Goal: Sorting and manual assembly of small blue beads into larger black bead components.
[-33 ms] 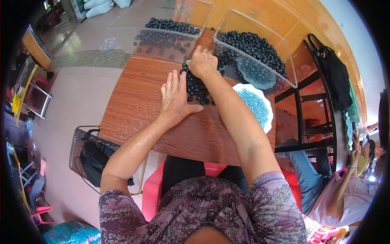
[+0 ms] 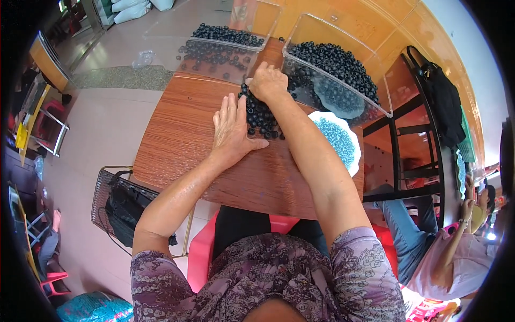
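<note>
A pile of round black beads with holes (image 2: 260, 119) lies on the brown wood-grain table (image 2: 177, 145). My left hand (image 2: 230, 129) rests along its left side, fingers stretched out and thumb spread to the right, holding nothing that shows. At the pile's far end is my right hand (image 2: 269, 84), its fingers curled down toward the tabletop. Its fingertips are hidden, so what lies under them cannot be made out. My right forearm crosses over the pile's right edge. Beside that forearm stands a white scalloped bowl (image 2: 354, 161) of small light-blue beads (image 2: 337, 140).
Two clear plastic bins with black beads, the left bin (image 2: 236, 45) and the right bin (image 2: 343, 81), stand at the far side. A black metal frame (image 2: 398, 155) is to the right, with a black bag (image 2: 444, 102). A wire basket (image 2: 104, 201) sits left of the table.
</note>
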Demonstrator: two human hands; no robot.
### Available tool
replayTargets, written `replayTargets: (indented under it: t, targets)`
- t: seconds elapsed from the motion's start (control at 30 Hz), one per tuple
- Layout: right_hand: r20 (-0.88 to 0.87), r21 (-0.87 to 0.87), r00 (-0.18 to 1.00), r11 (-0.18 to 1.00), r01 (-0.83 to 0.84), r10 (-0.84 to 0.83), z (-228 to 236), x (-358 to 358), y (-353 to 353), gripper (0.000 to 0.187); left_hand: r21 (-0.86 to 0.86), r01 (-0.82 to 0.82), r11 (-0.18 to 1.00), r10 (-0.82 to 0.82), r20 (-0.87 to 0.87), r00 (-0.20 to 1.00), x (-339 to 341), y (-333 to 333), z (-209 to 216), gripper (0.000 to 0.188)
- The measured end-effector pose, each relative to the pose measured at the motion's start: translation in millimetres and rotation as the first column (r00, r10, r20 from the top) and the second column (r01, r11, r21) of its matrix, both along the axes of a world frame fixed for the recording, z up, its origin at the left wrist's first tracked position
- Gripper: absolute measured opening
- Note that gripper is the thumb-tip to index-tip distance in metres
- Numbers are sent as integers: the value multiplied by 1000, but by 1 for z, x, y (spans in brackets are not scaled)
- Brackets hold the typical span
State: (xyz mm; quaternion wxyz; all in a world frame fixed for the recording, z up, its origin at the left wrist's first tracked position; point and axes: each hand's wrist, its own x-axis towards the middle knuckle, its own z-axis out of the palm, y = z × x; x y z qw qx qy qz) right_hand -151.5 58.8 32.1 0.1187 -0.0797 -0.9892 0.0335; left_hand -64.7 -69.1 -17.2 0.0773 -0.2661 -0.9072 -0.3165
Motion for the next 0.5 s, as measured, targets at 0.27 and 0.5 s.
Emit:
replayTargets:
  t: [0.27,0.5]
  targets:
    - [288,-21,957,1000,-6,12,8,-4,8,44,66,20,998,-21,15,1000,-2,4,-2,114]
    - [271,-42,962,999,-32,42,5,3,6,29,87,13,996,-16,36,999,0,-2,-1,114]
